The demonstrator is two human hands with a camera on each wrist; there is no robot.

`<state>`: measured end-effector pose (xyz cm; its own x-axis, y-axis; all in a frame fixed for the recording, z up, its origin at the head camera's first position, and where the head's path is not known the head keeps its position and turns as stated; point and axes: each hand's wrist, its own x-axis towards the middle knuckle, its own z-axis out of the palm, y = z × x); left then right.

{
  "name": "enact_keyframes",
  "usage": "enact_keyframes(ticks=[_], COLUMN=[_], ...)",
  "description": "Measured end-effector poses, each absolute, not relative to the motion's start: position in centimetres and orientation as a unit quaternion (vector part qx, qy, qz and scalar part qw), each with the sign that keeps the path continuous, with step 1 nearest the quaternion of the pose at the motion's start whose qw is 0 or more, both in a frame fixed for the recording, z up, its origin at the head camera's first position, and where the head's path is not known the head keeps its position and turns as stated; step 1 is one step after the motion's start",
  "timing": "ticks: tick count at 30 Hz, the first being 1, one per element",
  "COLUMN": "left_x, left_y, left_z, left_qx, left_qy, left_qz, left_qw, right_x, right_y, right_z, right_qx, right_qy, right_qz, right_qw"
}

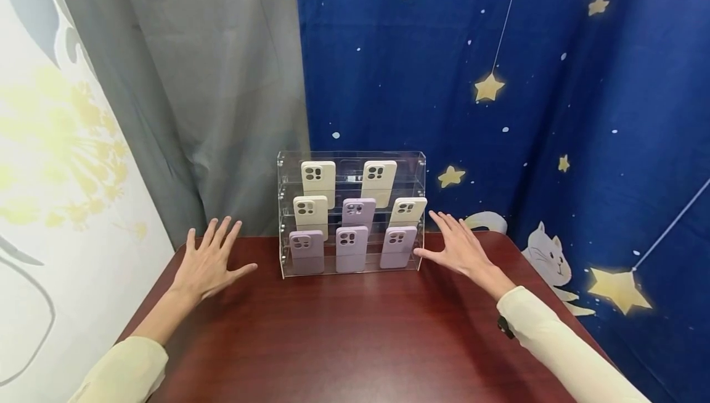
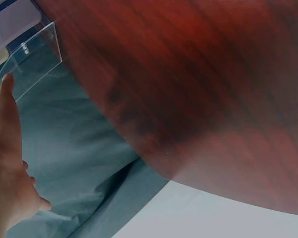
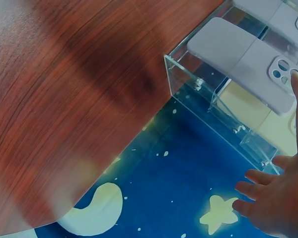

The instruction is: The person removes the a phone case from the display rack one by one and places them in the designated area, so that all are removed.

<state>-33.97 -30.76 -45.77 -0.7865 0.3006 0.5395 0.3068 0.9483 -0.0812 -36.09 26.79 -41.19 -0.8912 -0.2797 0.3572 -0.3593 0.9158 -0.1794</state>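
Note:
A clear acrylic tiered display stand stands at the back of the table, holding several phone cases with camera cutouts. Two cream cases lean on the upper tier. Below them, a lilac case sits between two cream ones. Three lilac cases line the front tier. My left hand, fingers spread, is left of the stand and holds nothing. On the other side, my right hand also has its fingers extended; in the right wrist view its thumb overlaps a lilac case.
The reddish-brown wooden table stretches in front of the stand. Behind it hang a grey curtain and a blue curtain with stars and a cat. A white panel with a yellow floral print is at the left.

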Motion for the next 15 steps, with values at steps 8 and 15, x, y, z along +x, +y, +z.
enact_keyframes(ticks=[8, 15], left_x=[-34.9, -35.3], left_y=[-30.0, -29.2], left_z=[-44.5, -43.5], left_qx=[-0.159, -0.16], left_qy=[-0.95, -0.96], left_qz=[-0.021, -0.053], left_qw=[0.268, 0.225], right_x=[-35.9, -35.9], right_y=[26.1, 25.7], right_z=[-41.1, -41.0], right_qx=[0.19, 0.21], right_qy=[-0.956, -0.947], right_qz=[0.136, 0.165], right_qw=[0.176, 0.178])
